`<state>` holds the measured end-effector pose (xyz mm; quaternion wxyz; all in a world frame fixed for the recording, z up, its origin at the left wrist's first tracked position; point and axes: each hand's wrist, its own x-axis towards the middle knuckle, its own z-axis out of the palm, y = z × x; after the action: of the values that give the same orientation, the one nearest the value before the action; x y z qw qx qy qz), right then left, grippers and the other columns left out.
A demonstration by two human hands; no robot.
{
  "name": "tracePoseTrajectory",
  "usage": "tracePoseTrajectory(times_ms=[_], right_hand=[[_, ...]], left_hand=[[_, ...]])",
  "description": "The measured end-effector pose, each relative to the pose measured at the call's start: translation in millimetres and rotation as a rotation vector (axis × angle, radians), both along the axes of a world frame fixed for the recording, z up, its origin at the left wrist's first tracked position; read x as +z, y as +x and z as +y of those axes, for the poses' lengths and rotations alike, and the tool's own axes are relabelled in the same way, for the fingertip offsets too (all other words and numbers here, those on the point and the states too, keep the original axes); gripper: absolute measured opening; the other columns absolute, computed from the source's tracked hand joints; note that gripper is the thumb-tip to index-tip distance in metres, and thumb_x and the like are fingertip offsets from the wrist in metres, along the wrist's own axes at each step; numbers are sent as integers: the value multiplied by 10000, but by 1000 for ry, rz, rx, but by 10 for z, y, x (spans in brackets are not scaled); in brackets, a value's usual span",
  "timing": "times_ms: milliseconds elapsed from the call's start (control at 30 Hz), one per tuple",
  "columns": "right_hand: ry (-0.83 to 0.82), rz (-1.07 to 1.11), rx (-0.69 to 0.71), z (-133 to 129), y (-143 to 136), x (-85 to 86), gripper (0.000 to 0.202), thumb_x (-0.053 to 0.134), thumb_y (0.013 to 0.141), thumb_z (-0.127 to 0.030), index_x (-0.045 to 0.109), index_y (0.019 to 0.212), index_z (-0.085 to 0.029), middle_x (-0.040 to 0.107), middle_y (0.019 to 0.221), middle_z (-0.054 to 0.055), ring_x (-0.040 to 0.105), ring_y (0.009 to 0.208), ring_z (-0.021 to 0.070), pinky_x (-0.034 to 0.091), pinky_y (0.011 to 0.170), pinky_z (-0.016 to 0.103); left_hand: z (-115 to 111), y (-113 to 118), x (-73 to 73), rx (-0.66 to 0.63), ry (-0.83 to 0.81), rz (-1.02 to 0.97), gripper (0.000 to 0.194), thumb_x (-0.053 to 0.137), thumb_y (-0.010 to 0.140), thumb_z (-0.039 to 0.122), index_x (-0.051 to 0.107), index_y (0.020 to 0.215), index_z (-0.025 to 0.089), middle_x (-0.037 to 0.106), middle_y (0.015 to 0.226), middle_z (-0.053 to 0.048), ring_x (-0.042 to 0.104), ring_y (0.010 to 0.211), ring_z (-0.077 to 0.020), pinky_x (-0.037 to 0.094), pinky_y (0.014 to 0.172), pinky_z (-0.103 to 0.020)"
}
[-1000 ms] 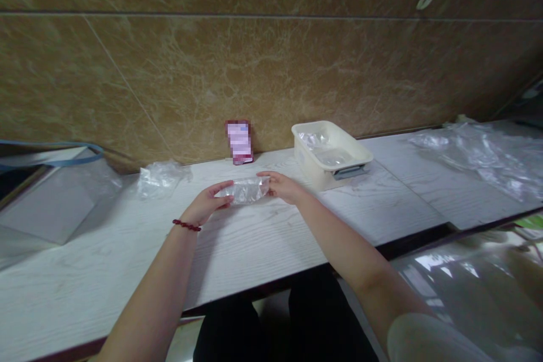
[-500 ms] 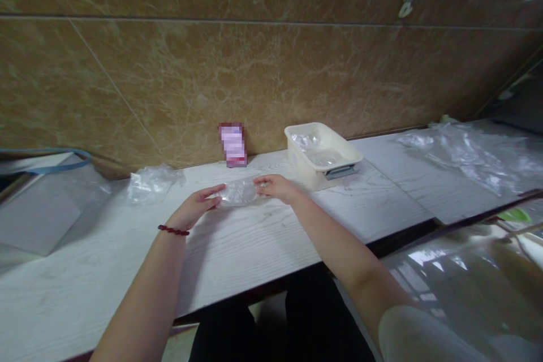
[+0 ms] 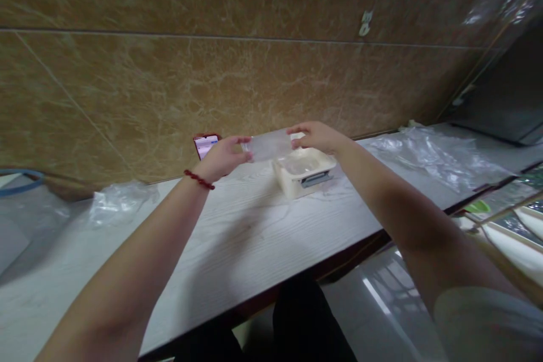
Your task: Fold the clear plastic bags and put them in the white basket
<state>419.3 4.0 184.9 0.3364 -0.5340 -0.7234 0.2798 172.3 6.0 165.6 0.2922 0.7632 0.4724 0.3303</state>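
Observation:
A clear plastic packet (image 3: 270, 146) is stretched between my two hands, raised above the white table (image 3: 237, 237). My left hand (image 3: 224, 157), below a dark red bead bracelet (image 3: 199, 179), pinches its left end. Its right end is between the thumb and fingers of my right hand (image 3: 316, 137). Just behind and below the packet stands a cream plastic bin (image 3: 292, 185) with a grey handle. Clear plastic shows inside it, partly hidden by the packet and my right hand.
A phone (image 3: 204, 145) leans on the brown marbled wall behind my left hand. Crumpled clear plastic (image 3: 119, 203) lies at the left, and a larger heap (image 3: 436, 155) at the right. A blue-rimmed container (image 3: 21, 184) is at the far left.
Both hands have lifted the packet off the table and carried it right, up to the bin. The camera view has turned to the right.

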Motion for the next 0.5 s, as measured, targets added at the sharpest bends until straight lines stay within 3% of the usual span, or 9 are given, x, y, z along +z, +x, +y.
tracePoseTrajectory(times_ms=[100,233,333,500], right_hand=[[-18,-129,-95,265,331,14,444,644,629,-219,563,1065,-198,638,831,25,567,672,106,450,658,232],[-5,-439,-134,566,587,-119,464,657,614,-244,568,1069,-213,646,847,23,582,705,135,442,700,251],[80,-737,-108,728,623,-237,451,654,611,-229,584,1056,-202,622,975,48,563,874,187,412,782,261],[118,-1043,-75,843,506,-409,432,634,641,-213,578,1067,-172,588,1054,84,519,975,224,393,814,282]], left_hand=[[315,417,57,47,199,232,481,597,626,283,543,1080,132,610,955,-67,557,856,-184,420,775,-276],[658,833,-59,15,300,574,474,584,626,269,556,1071,110,589,1020,-93,530,933,-206,396,811,-253],[789,1071,-171,-15,298,817,463,589,613,269,573,1047,110,596,1003,-109,531,932,-222,398,807,-264],[873,1333,-261,82,249,1033,406,593,608,312,611,980,150,590,1015,-136,521,942,-281,398,789,-388]])
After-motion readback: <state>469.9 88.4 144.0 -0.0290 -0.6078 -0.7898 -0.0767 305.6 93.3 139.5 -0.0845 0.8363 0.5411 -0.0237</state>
